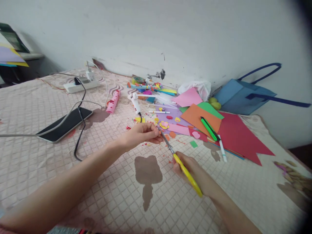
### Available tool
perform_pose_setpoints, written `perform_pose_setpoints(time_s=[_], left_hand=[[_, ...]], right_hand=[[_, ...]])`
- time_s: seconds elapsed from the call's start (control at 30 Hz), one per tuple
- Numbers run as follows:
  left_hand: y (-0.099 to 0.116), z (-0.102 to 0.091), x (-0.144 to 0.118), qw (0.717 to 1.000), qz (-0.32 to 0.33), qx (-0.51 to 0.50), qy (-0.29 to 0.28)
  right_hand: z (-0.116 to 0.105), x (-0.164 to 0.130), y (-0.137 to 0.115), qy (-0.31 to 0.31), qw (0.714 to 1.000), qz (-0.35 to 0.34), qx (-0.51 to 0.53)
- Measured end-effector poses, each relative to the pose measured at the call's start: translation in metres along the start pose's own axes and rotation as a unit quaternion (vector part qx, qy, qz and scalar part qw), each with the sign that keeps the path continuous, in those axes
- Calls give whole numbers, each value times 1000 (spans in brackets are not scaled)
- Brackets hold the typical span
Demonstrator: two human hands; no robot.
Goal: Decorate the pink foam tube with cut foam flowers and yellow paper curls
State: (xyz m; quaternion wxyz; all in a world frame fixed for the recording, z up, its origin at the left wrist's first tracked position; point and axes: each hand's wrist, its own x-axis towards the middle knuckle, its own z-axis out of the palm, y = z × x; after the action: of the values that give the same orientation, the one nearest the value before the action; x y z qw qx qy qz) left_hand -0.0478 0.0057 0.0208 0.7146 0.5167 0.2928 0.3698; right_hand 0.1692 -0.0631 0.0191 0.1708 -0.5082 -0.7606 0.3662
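Observation:
My right hand [186, 164] grips a pair of scissors with yellow handles [188, 175], their metal blades [167, 141] pointing up and left. The blade tips reach the fingers of my left hand [143, 132], which is closed in a pinch. A small orange bit of paper [160, 132] shows at those fingertips beside the blades; most of it is hidden. Small paper scraps lie on the cloth below and behind the left hand. Just beyond are a yellow paper flower [164, 125] and a pink paper strip [179, 129].
Behind my hands stands a white glue gun [135, 103]. Coloured sheets, such as a red one [240, 136], and a green marker [208, 127] lie right. Left are a black phone-like slab [65, 125], cables and a power strip [83, 85]. A blue bag [243, 94] rests against the wall.

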Motion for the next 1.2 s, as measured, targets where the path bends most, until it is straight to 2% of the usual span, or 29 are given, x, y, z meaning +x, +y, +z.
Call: perform_pose_setpoints(time_s=[0.23, 0.53, 0.9, 1.07, 1.2], left_hand=[[-6, 8, 0, 999, 26, -29, 36], [-10, 10, 1, 998, 37, -23, 35], [3, 3, -2, 1000, 27, 4, -16], [7, -6, -3, 998, 2, 14, -56], [10, -10, -4, 997, -28, 15, -63]], right_hand=[[0, -1, 3, -3, 999, -28, -39], [-1, -2, 2, 5, 1000, -9, -18], [-5, -5, 3, -14, 1000, 9, 8], [-6, -4, 1, -30, 999, 28, 8], [-6, -4, 2, -38, 998, 43, 14]])
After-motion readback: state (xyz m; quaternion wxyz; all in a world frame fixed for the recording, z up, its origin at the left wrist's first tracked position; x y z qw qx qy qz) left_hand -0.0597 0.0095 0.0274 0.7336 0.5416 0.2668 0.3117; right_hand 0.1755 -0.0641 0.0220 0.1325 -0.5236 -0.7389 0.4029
